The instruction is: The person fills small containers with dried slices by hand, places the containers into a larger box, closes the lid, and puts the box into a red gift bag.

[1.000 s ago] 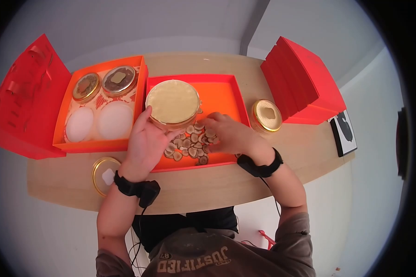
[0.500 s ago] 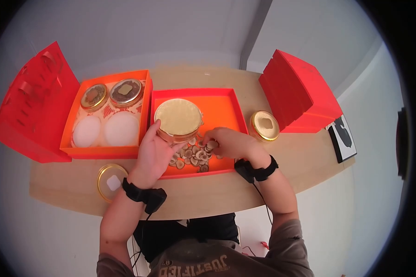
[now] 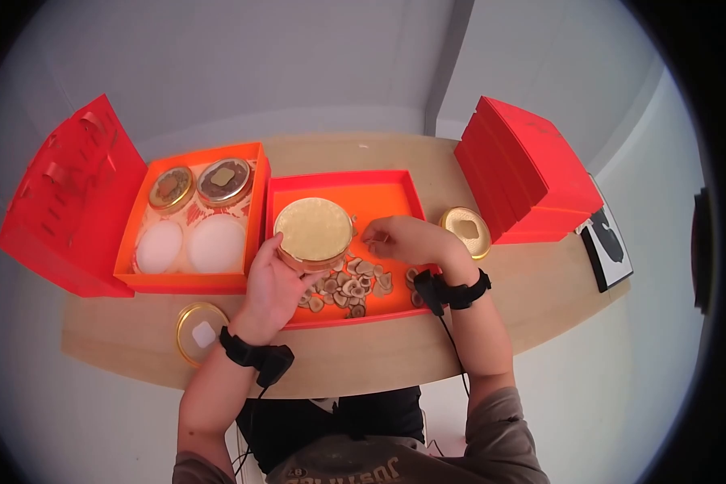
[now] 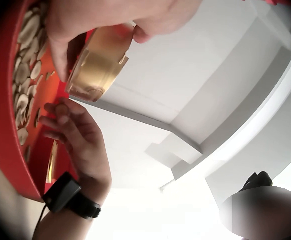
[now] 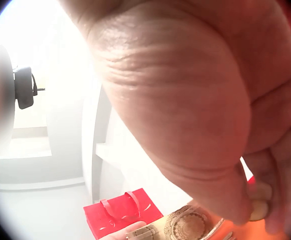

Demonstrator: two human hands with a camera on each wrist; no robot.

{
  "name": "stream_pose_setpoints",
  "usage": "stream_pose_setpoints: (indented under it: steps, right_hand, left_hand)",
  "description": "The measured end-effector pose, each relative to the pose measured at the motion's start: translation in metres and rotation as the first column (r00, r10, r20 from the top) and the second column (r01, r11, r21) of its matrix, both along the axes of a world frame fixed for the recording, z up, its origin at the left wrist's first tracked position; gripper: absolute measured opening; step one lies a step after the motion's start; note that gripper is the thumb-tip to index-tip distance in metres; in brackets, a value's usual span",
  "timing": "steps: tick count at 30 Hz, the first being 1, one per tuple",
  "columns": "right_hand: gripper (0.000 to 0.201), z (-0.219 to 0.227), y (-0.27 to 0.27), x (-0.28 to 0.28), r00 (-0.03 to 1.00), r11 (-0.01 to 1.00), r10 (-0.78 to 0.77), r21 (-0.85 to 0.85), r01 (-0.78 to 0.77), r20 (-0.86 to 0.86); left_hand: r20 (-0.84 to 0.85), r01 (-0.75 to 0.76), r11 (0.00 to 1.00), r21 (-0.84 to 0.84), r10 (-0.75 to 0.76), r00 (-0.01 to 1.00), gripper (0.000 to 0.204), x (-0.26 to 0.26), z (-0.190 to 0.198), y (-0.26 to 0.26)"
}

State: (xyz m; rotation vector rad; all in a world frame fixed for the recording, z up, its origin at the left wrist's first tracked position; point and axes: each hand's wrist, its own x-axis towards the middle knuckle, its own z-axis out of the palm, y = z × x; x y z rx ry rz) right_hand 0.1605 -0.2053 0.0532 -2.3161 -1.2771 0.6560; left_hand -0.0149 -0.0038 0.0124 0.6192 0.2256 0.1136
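My left hand (image 3: 274, 286) grips a clear round jar (image 3: 314, 230) with a gold disc on its upper face, held tilted over the left part of the shallow red-orange tray (image 3: 379, 185). Thin, round dried slices (image 3: 347, 289), brown-edged and paler inside, lie piled in the tray below the jar. To the right of the jar, my right hand (image 3: 411, 242) is just above the tray, thumb and fingertips together. Between them, a small yellowish dried slice (image 5: 259, 210) shows in the right wrist view. The jar's gold side (image 4: 98, 70) appears in the left wrist view.
At left, an orange box (image 3: 258, 218) holds two lidded jars (image 3: 224, 182) and white round recesses (image 3: 218, 244), beside a red bag (image 3: 73, 202). A gold-rimmed lid (image 3: 192, 343) lies front left. Right are another gold-rimmed round piece (image 3: 465, 230), a red box (image 3: 532, 177) and a black-and-white box (image 3: 609, 246).
The head view has tilted, so everything sits lower. My right hand has risen from the slices toward the jar's right side, uncovering more of the pile. The left hand keeps its grip.
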Motion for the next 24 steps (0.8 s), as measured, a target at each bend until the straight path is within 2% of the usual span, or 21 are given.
stream_pose_setpoints:
  steps: [5,7,8,10,11,13,14,16,18,20,22,24]
  right_hand:
    - [0.023,0.017,0.0,-0.001,0.995,0.995,-0.096,0.025,0.096,-0.029]
    - [0.025,0.034,0.0,-0.01,0.948,0.961,-0.218,0.118,0.25,-0.233]
    - [0.025,0.033,0.0,-0.009,0.949,0.962,-0.215,0.116,0.246,-0.228]
    - [0.023,0.03,0.001,-0.011,0.97,0.915,-0.15,0.344,0.21,-0.193]
    - [0.023,0.031,0.004,-0.016,0.972,0.917,-0.131,0.348,0.193,-0.194]
    - [0.019,0.033,0.012,-0.03,0.987,0.912,-0.161,0.378,0.157,-0.021]
    - [0.019,0.03,0.015,-0.033,0.991,0.911,-0.135,0.391,0.134,-0.027]
    - [0.017,0.024,0.019,-0.038,0.975,0.859,-0.022,0.503,-0.093,0.219]
    - [0.018,0.033,0.025,-0.049,0.988,0.882,0.004,0.465,-0.077,0.156]
    - [0.019,0.033,0.028,-0.056,0.995,0.909,-0.039,0.416,-0.003,0.091]
    - [0.021,0.03,0.025,-0.054,0.996,0.883,-0.019,0.468,-0.024,0.087]
    - [0.022,0.036,0.02,-0.055,0.977,0.848,-0.129,0.53,0.019,0.172]
  left_hand:
    - [-0.027,0.019,1.0,0.018,-0.019,0.999,0.056,0.0,-0.002,-0.002]
    - [-0.034,0.016,0.999,0.03,-0.015,0.999,0.056,0.001,-0.002,-0.004]
    - [-0.036,0.042,0.999,0.028,-0.041,0.999,0.056,0.001,-0.004,-0.005]
    - [-0.036,0.056,0.998,0.03,-0.055,0.998,0.057,0.002,-0.007,-0.005]
    - [-0.015,0.09,0.996,0.027,-0.089,0.996,0.056,0.002,-0.007,-0.006]
    - [-0.001,0.095,0.995,0.04,-0.095,0.995,0.056,-0.001,-0.004,-0.008]
    - [0.001,0.118,0.992,0.042,-0.119,0.993,0.056,-0.002,-0.001,-0.009]
    - [-0.005,0.114,0.992,0.06,-0.114,0.993,0.055,-0.003,0.002,-0.009]
    - [0.014,0.158,0.987,0.035,-0.158,0.987,0.055,-0.002,0.0,-0.008]
    - [0.023,0.145,0.988,0.044,-0.146,0.989,0.055,-0.002,-0.002,-0.007]
    - [0.026,0.167,0.986,0.003,-0.167,0.986,0.054,-0.002,-0.001,-0.006]
    - [0.022,0.147,0.989,0.011,-0.147,0.989,0.055,-0.002,-0.002,-0.004]
